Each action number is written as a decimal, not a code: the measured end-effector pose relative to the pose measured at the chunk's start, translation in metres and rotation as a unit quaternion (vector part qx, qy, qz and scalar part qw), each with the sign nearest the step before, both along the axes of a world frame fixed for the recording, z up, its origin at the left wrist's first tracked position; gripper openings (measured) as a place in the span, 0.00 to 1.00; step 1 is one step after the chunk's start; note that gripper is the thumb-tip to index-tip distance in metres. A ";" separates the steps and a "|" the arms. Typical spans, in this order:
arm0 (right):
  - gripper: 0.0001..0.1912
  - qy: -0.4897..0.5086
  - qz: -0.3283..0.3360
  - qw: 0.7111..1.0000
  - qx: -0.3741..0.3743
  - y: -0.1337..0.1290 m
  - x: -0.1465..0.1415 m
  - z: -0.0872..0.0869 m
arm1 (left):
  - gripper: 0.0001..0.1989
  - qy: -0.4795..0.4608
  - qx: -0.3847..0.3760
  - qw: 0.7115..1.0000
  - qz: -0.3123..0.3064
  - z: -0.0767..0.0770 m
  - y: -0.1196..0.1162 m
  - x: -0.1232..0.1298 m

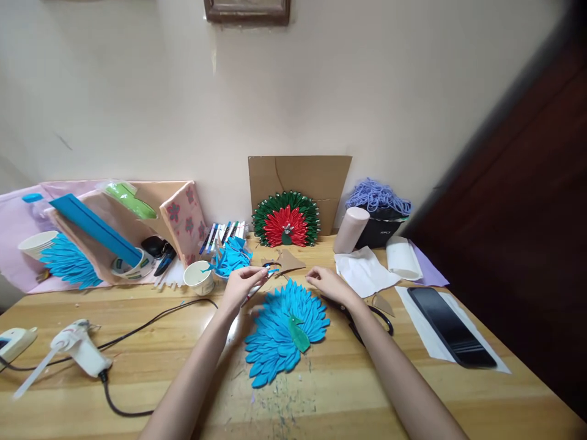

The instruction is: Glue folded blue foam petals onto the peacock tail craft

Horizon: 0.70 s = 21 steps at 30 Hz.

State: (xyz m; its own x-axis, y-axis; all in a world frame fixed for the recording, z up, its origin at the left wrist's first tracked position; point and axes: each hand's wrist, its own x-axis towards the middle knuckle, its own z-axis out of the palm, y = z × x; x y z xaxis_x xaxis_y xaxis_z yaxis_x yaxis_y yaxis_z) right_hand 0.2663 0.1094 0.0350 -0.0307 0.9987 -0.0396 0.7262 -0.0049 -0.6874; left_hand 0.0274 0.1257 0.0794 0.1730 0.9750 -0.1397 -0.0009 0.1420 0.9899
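Note:
My left hand [245,286] is closed in a pinch above the left edge of the blue feathered peacock, with a small blue piece [274,270] at its fingertips. Below that hand lies a white and red marker [252,294], partly covered. The peacock [284,324] rests flat on the table, its layered blue feathers fanned around a green body [299,335]. Beyond its right edge, my right hand [328,285] has its fingertips pressed together; whatever they may hold is too small to make out. Black-handled scissors [383,319] lie partly under my right forearm.
A white glue gun [85,348] with its cord lies at left. Behind my left hand are a paper cup [199,277], blue scraps [233,255] and markers [220,235]. A red and green peacock [287,220] leans on cardboard [300,174]. A phone [452,327] lies right.

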 end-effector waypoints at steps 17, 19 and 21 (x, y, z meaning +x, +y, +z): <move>0.16 0.055 0.018 0.998 0.020 0.002 -0.023 -0.007 | 0.16 0.122 0.085 0.981 -0.123 0.012 0.005 -0.029; 0.20 0.117 0.043 0.991 0.048 -0.001 -0.029 0.007 | 0.16 0.130 0.090 0.979 -0.126 0.013 0.003 -0.028; 0.26 0.194 0.086 0.977 0.016 -0.006 -0.040 0.018 | 0.15 0.128 0.097 0.978 -0.134 0.012 0.002 -0.026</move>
State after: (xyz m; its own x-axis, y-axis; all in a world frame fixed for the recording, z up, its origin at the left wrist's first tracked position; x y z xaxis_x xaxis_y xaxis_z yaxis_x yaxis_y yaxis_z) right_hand 0.2260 0.1039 0.0529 -0.2047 0.9780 0.0399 0.3984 0.1205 -0.9093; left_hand 0.0011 0.1278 0.0916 0.4101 0.9116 -0.0291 0.2626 -0.0874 0.9610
